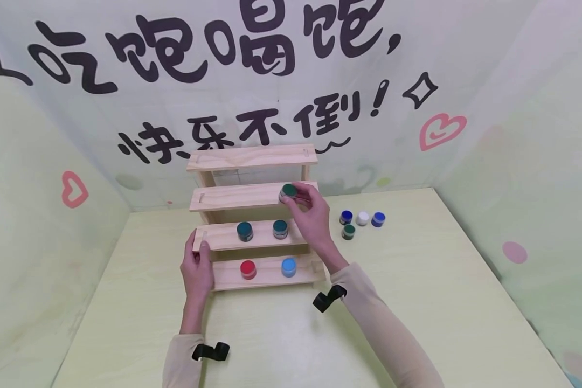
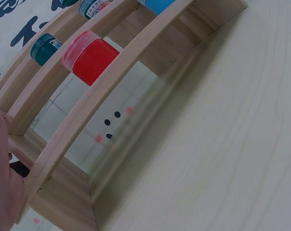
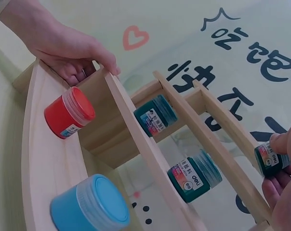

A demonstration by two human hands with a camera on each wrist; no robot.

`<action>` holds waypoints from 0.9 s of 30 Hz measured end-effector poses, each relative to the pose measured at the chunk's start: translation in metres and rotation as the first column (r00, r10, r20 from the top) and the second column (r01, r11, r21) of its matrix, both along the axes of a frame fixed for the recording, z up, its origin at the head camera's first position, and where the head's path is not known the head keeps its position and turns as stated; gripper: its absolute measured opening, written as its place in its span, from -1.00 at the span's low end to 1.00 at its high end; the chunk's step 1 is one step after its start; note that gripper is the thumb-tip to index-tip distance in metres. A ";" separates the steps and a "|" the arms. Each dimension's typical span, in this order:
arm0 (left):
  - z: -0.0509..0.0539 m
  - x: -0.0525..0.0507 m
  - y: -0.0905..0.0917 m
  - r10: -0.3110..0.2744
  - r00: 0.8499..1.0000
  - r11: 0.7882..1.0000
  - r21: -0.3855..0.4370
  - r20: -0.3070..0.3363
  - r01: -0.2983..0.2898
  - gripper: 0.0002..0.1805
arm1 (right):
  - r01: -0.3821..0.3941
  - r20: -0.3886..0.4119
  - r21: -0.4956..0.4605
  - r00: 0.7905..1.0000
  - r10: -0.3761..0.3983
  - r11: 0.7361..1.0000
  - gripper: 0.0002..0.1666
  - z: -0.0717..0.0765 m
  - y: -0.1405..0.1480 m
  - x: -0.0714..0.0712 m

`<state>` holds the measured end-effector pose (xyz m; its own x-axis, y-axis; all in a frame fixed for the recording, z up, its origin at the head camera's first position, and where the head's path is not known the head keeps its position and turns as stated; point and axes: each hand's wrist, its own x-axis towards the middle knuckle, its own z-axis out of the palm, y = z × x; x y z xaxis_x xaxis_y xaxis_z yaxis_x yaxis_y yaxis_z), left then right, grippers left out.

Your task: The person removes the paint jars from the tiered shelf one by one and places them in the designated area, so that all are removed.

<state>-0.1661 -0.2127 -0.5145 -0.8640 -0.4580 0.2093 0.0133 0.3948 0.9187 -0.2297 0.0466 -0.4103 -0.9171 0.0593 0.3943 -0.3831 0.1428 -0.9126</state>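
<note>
A stepped wooden rack with several shelves stands on the table. My right hand pinches a dark green paint jar at the right part of the second shelf from the top; whether the jar touches the wood I cannot tell. My left hand grips the rack's left end at the second shelf from the bottom. That shelf bears two teal paint jars, a left one and a right one. On the bottom shelf sit a red jar and a light blue jar.
Right of the rack, a dark blue jar, a white jar, a blue jar and a green jar stand on the table. A printed backdrop rises close behind the rack.
</note>
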 end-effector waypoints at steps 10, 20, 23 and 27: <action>0.001 -0.001 0.000 0.005 1.000 1.000 -0.001 0.014 -0.005 -0.46 | 0.083 -0.042 -0.129 0.995 -0.089 0.988 -0.52 -0.005 0.014 0.001; 0.001 0.000 0.001 0.006 1.000 1.000 -0.007 0.011 -0.006 -0.46 | 0.154 -0.062 -0.200 0.984 -0.169 0.968 -0.55 0.007 0.027 0.014; 0.001 -0.001 0.001 0.008 1.000 1.000 -0.008 0.012 -0.007 -0.46 | 0.165 -0.049 -0.228 0.982 -0.181 0.960 -0.53 0.004 0.032 0.013; 0.000 -0.001 0.000 0.011 1.000 1.000 -0.007 0.015 -0.011 -0.46 | 0.177 -0.024 -0.258 0.982 -0.190 0.950 -0.52 0.000 0.039 0.012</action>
<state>-0.1673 -0.2124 -0.5150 -0.8620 -0.4661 0.1993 -0.0049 0.4008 0.9162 -0.2173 0.0861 -0.4099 -0.8613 0.3283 0.3877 -0.4164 -0.0191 -0.9090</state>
